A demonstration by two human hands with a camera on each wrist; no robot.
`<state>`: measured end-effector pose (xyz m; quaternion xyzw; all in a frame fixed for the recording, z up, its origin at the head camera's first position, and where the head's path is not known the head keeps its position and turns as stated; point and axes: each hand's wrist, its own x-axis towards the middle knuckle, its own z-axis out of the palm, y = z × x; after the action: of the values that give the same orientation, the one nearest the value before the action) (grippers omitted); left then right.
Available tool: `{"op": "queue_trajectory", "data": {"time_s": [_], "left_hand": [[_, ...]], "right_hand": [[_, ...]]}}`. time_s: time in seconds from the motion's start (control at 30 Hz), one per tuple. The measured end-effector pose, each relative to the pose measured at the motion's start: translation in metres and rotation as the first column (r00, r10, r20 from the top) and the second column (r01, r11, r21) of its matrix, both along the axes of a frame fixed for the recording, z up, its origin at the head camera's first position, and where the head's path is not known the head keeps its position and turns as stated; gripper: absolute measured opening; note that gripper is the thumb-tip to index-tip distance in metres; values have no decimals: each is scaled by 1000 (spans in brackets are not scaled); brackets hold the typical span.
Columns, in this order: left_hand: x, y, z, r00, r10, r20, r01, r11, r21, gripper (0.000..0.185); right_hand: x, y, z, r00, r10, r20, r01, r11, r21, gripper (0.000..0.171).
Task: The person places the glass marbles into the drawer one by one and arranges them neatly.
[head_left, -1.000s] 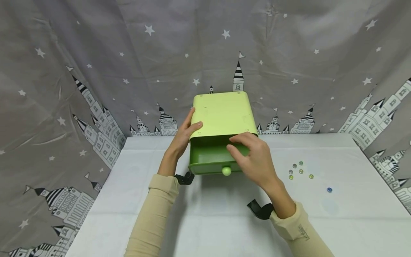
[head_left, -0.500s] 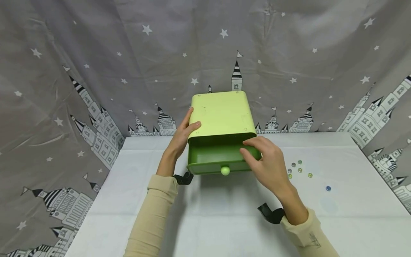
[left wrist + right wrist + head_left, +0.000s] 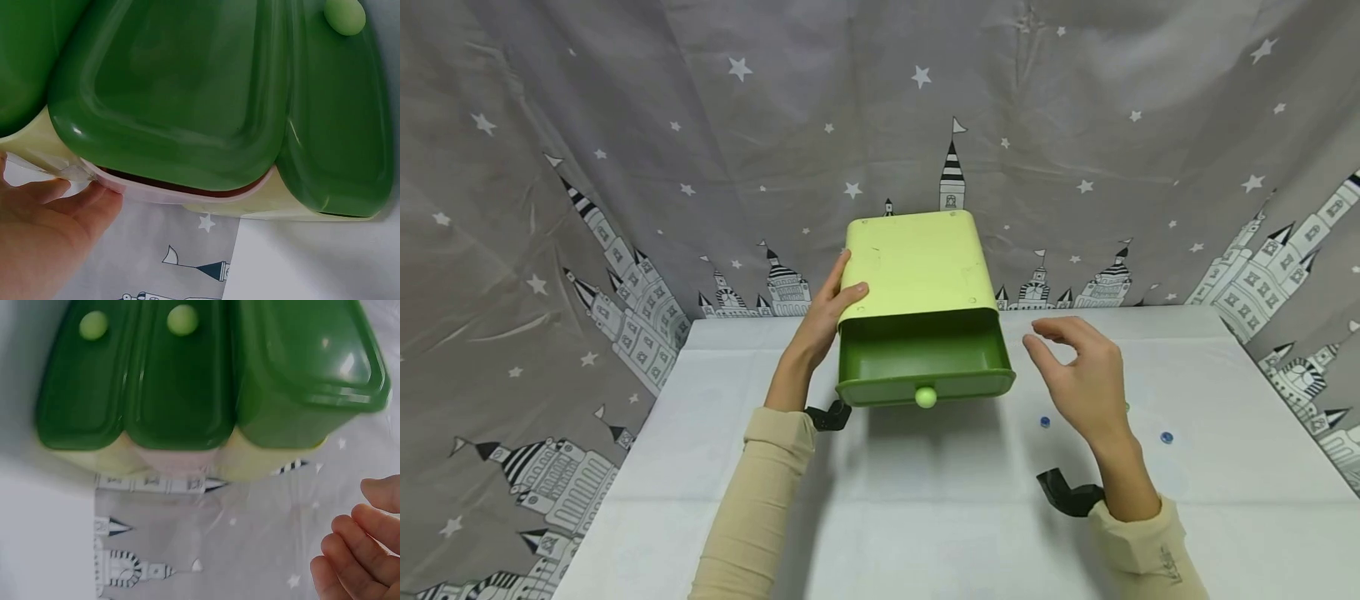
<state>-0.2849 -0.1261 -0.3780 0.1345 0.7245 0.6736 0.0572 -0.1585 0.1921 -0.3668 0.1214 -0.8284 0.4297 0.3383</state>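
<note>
The drawer unit [image 3: 917, 262] sits between the two hands, touching the left one and apart from the right. Its top drawer [image 3: 876, 392] is pulled out, a pale green knob [image 3: 926, 397] on its front. The left hand [image 3: 823, 321] rests along the unit's side, fingers nearly straight and thumb on the top edge. The right hand [image 3: 1086, 375] hangs in the air, thumb and fingers gently curved with a narrow gap between them. Below both hands spreads the bench [image 3: 940, 533], covered in creased white cloth. One blue bead [image 3: 1045, 422] lies just left of the right wrist, another blue bead [image 3: 1167, 437] to its right. Beyond the hands, a wrinkled grey curtain [image 3: 850, 100] printed with white stars and striped-roofed castles backs the bench.
</note>
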Motion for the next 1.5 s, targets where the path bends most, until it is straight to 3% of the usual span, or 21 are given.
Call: {"op": "queue_trajectory", "data": {"time_s": [0.3, 0.77, 1.03, 1.5], "left_hand": [[0, -1, -2, 1000, 6, -8, -6, 1000, 0, 73], [1, 0, -1, 1000, 12, -17, -13, 1000, -6, 75], [0, 0, -2, 1000, 14, -15, -14, 1000, 7, 74], [-1, -2, -1, 1000, 0, 2, 0, 1000, 2, 76]], "right_hand": [[-1, 24, -22, 991, -83, 106, 89, 995, -47, 16], [0, 43, -63, 959, -185, 215, 191, 982, -5, 16], [3, 50, -75, 934, -195, 298, 203, 979, 5, 19], [0, 58, -100, 916, -209, 343, 212, 977, 30, 18]]}}
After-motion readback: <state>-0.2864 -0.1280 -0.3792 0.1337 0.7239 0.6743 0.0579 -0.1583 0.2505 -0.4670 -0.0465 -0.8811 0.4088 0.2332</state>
